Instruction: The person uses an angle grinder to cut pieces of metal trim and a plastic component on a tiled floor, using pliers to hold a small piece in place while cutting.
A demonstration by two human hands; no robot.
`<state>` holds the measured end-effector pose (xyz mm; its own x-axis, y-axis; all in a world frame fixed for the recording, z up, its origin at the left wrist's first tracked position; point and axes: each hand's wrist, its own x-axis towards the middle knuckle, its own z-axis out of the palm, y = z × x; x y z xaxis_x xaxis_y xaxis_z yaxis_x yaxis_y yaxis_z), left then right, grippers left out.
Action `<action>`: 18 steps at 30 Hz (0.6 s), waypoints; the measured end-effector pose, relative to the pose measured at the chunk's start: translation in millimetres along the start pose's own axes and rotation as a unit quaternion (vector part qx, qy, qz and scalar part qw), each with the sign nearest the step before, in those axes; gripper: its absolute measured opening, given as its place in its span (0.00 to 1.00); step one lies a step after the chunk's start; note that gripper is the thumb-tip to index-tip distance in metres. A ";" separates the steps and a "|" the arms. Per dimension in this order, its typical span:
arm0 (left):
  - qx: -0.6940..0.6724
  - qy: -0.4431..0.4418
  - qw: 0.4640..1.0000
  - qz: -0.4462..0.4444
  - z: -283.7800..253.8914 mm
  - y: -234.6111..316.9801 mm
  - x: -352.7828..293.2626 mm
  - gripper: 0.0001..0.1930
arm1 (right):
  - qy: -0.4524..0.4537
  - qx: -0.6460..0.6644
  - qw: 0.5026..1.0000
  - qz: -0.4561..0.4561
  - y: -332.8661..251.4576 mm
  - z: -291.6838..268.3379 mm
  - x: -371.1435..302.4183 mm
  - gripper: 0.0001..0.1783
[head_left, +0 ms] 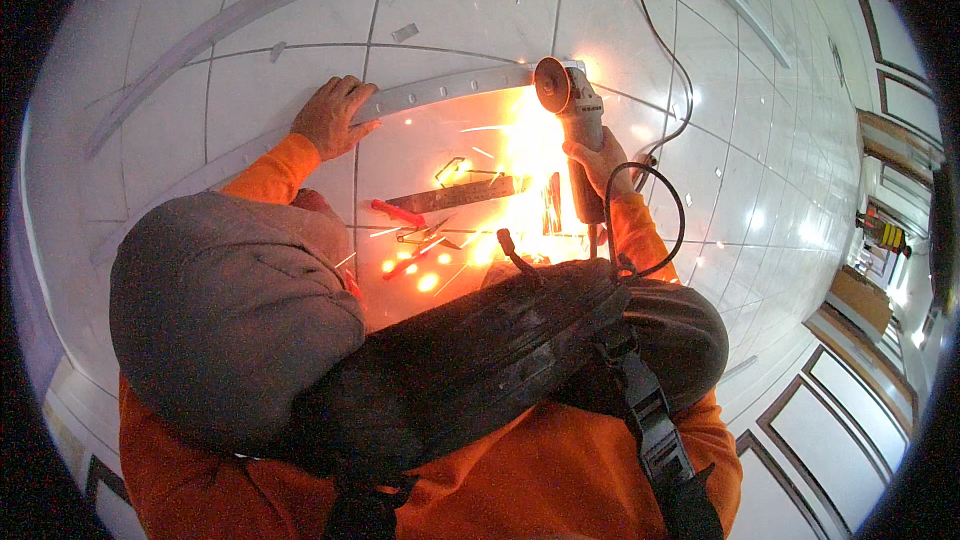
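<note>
Down on the tiled floor [300, 10], the left hand [333, 116] lay with fingers spread flat on a long perforated metal strip [450, 86], which ran from those fingers toward the grinder. The right hand [598, 162] was wrapped tight around an angle grinder [575, 115], disc against the strip's far end, sparks [525, 150] flying. Red-handled pliers [398, 213] and metal offcuts [468, 192] lay between the hands; no containers showed.

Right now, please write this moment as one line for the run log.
left hand: pressing metal strip to floor | right hand: gripping angle grinder | disc on strip end, sparks flying
</note>
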<state>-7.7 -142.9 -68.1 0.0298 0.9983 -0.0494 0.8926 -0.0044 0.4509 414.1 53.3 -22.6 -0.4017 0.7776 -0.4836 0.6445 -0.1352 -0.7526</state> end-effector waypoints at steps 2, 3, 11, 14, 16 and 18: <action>-0.002 0.007 1.000 0.008 1.7 -1.4 -0.4 0.26 | -0.028 0.046 0.998 0.022 -2.7 -0.4 1.7 0.30; -0.003 0.014 1.000 0.016 2.3 -2.1 -0.3 0.25 | -0.028 0.059 0.998 0.023 -4.2 0.2 1.7 0.30; 0.004 0.020 1.000 0.018 1.1 -1.5 -1.2 0.26 | 0.000 0.081 0.997 0.007 -22.4 7.6 1.1 0.29; 0.008 0.011 1.000 0.017 2.4 -2.3 -0.5 0.26 | 0.024 0.056 0.998 -0.004 -18.0 7.3 6.3 0.29; 0.009 0.015 1.000 0.018 2.1 -2.6 -1.6 0.26 | 0.019 -0.014 0.996 0.081 -24.0 3.7 8.2 0.32; 0.000 0.020 1.000 0.020 0.7 -1.2 -1.2 0.26 | 0.020 -0.019 0.997 0.077 -26.1 4.3 8.9 0.32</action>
<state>-8.5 -144.1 -69.2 0.0484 0.9988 0.0043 0.8912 -0.0451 0.4513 390.9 61.1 -9.2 -0.2708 0.7733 -0.5733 0.7214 -0.2314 -0.6527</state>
